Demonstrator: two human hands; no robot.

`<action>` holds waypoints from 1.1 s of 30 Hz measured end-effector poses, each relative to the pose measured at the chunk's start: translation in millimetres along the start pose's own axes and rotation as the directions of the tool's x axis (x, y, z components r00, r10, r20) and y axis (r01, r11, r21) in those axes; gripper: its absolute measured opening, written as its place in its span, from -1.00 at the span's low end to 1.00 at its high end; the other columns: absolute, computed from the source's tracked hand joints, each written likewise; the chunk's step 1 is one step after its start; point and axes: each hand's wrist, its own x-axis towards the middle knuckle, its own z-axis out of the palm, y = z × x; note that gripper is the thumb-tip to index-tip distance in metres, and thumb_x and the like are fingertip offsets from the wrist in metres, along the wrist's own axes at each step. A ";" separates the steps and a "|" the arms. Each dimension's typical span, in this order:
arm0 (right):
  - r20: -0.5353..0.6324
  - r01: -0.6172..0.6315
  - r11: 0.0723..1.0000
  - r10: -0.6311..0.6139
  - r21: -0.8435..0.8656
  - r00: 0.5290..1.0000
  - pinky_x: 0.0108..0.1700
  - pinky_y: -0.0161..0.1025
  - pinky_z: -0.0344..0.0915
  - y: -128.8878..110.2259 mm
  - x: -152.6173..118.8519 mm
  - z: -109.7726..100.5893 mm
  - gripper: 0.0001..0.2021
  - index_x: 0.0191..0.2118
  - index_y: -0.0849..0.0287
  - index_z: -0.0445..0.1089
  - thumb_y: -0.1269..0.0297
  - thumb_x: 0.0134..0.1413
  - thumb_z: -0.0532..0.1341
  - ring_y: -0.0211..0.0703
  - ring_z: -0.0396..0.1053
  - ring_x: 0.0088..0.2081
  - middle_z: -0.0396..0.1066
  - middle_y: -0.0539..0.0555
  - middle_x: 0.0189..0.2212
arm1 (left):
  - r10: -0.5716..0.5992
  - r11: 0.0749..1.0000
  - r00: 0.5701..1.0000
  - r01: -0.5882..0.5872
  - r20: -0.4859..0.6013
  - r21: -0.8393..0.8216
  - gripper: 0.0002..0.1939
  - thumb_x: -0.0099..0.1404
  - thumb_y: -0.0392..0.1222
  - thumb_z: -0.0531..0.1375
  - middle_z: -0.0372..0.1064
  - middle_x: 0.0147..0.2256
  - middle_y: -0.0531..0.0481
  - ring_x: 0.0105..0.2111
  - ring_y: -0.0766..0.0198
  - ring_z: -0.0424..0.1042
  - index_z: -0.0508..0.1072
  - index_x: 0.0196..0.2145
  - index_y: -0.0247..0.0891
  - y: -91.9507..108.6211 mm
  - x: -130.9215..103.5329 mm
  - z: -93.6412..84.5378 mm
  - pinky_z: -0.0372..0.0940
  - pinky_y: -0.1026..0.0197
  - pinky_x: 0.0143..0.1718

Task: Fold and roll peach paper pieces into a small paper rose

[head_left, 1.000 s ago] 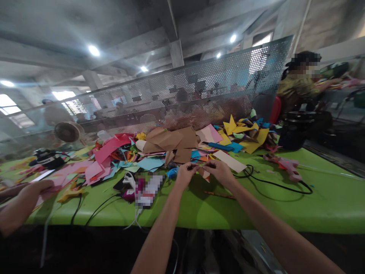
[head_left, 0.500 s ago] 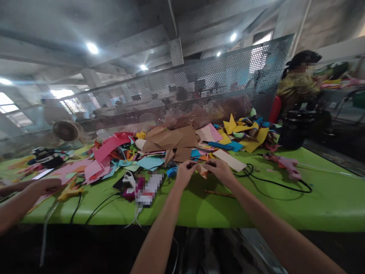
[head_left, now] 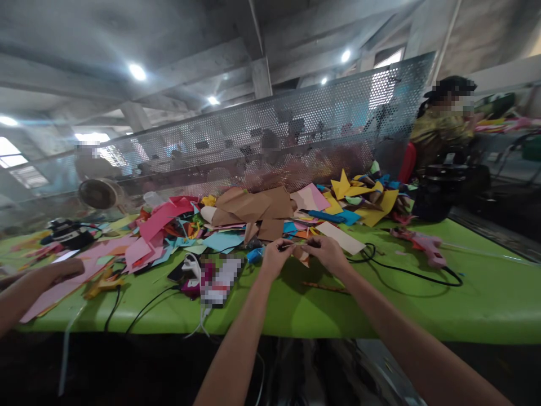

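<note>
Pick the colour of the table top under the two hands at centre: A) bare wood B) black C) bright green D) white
C: the table top is bright green, showing around the left hand and right hand, which pinch a small paper piece just in front of the paper scrap pile.

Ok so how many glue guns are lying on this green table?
2 that I can see. A pink glue gun lies at the right, its black cord trailing toward the table's front. A yellow glue gun lies at the left, near a co-worker's hand. The paper pile could hide more.
</note>
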 end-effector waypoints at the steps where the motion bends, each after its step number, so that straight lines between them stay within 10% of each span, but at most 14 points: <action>1: -0.002 -0.001 1.000 0.001 0.017 1.000 -0.41 -0.26 0.25 -1.2 0.0 -0.5 -0.74 -0.40 0.17 0.52 0.05 -0.06 0.28 -0.14 0.37 -0.48 0.50 0.02 -0.52 | -0.002 1.000 1.000 0.002 -0.003 0.003 -0.80 0.13 -0.10 0.29 0.55 -0.38 -0.05 -0.35 0.19 0.49 0.57 -0.35 -0.29 -0.2 0.1 -0.3 0.34 0.21 -0.27; 20: -0.245 -0.020 0.978 0.072 0.209 0.967 -0.39 -0.22 0.23 -9.3 2.2 -10.4 -0.58 -0.50 0.19 0.43 -0.10 -0.31 0.41 -0.17 0.30 -0.49 0.43 0.04 -0.57 | -0.032 0.999 0.999 0.032 -0.019 0.015 -0.82 0.14 -0.12 0.28 0.55 -0.40 -0.05 -0.36 0.19 0.50 0.57 -0.37 -0.30 -4.9 1.3 -1.9 0.34 0.20 -0.28; 28: -0.178 -0.025 0.975 0.065 0.222 0.982 -0.48 -0.25 0.21 -12.4 1.3 -9.6 -0.49 -0.58 0.15 0.34 -0.22 0.04 0.14 -0.19 0.30 -0.54 0.39 0.09 -0.62 | -0.033 0.999 0.999 0.033 -0.008 0.007 -0.86 0.11 -0.16 0.27 0.55 -0.41 -0.04 -0.37 0.19 0.49 0.56 -0.40 -0.29 -4.6 1.1 -0.2 0.35 0.19 -0.27; 33: -0.158 0.024 0.988 0.000 0.151 0.987 -0.33 -0.21 0.29 -9.9 3.2 -8.5 -0.61 -0.35 0.16 0.44 -0.10 -0.13 0.30 -0.10 0.38 -0.38 0.49 0.09 -0.43 | -0.036 0.999 0.999 0.036 0.000 0.011 -0.85 0.11 -0.15 0.28 0.56 -0.42 -0.03 -0.37 0.18 0.49 0.57 -0.39 -0.29 1.9 -0.8 -0.2 0.35 0.19 -0.27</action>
